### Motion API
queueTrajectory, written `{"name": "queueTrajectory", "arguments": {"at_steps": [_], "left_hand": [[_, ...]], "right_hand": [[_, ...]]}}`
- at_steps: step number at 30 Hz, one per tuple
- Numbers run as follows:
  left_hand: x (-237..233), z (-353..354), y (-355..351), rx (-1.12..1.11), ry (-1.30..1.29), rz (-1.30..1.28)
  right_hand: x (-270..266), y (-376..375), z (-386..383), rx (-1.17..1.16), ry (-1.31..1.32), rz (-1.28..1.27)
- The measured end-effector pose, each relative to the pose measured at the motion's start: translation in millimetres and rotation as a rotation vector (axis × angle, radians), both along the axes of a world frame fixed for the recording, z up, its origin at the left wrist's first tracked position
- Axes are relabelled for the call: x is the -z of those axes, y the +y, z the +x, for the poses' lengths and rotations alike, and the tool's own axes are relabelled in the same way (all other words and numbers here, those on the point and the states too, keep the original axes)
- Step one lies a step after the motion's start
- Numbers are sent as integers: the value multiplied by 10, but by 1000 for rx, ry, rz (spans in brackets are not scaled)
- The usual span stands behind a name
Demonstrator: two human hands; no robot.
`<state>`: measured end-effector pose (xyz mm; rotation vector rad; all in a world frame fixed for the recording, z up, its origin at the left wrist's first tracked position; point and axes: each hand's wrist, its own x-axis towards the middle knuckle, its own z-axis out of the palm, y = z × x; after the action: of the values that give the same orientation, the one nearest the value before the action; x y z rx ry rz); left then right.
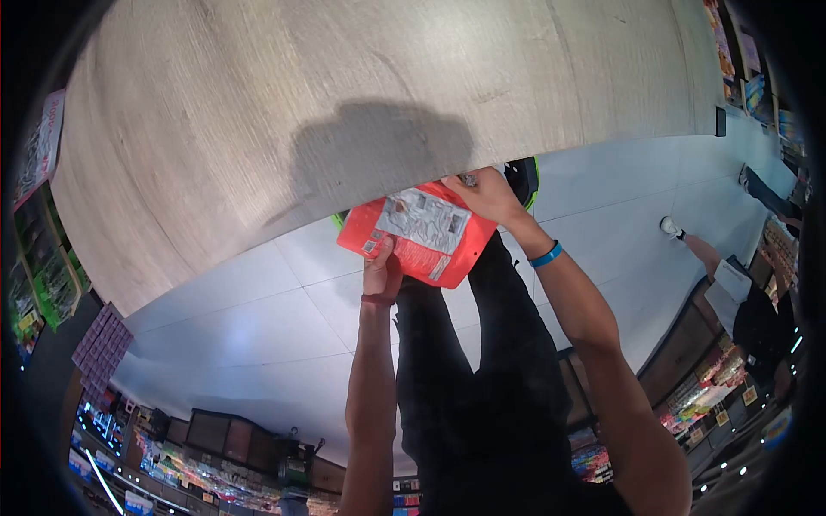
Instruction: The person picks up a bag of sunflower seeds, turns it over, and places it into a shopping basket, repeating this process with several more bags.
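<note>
A red plastic pouch (pixel 404 254) with a silver-grey printed panel and small square codes hangs between my two hands, at the near edge of a wood-grain table (pixel 215 112). My left hand (pixel 381 273) grips the pouch at its lower left edge, thumb on the printed face and fingers hidden behind. My right hand (pixel 490 196) is closed on the pouch's upper right corner. Close to its fingertips is a small dark, silvery patch that I cannot make out. A dark red band circles my left wrist, and a blue wristband (pixel 545 254) sits on my right.
Below the table edge, a black object with a bright green rim (pixel 523 181) shows partly. Pale floor tiles (pixel 249 318) surround my legs. A person (pixel 740 297) is at the right, with another foot farther back. Shelves of colourful packets (pixel 718 387) line the room. Purple boxes (pixel 103 344) are stacked at left.
</note>
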<state>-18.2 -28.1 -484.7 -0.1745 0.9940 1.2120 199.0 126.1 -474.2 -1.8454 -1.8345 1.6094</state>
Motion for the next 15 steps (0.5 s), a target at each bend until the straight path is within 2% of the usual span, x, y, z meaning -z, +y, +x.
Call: {"name": "queueTrajectory", "arguments": {"at_steps": [1, 2, 3, 5, 7, 9, 10, 11, 13, 14, 15], "left_hand": [[190, 22, -56, -10, -3, 2], [376, 46, -105, -103, -56, -40], [493, 72, -105, -198, -109, -81], [558, 160, 1, -262, -179, -123], [707, 217, 82, -391, -286, -100], [750, 257, 164, -432, -268, -102], [782, 264, 200, -451, -263, -74], [814, 280, 239, -472, -257, -46], [944, 234, 252, -480, -281, 20], [1044, 171, 256, -489, -334, -61], [1199, 132, 209, -494, -387, -145]], "right_hand": [[118, -151, -9, 107, 5, -3], [147, -269, -25, 14, -150, 180], [182, -362, -37, 4, -151, 182], [234, -492, -30, 42, -441, 393], [388, -610, -44, 96, -424, 347], [829, -849, 5, 429, 4, 145], [588, -769, -155, 515, 75, -13], [524, -679, -241, 506, 71, -6], [578, -604, -339, 605, 118, -192], [776, -615, -362, 514, -50, -103], [1171, -715, -315, 510, -47, -105]]}}
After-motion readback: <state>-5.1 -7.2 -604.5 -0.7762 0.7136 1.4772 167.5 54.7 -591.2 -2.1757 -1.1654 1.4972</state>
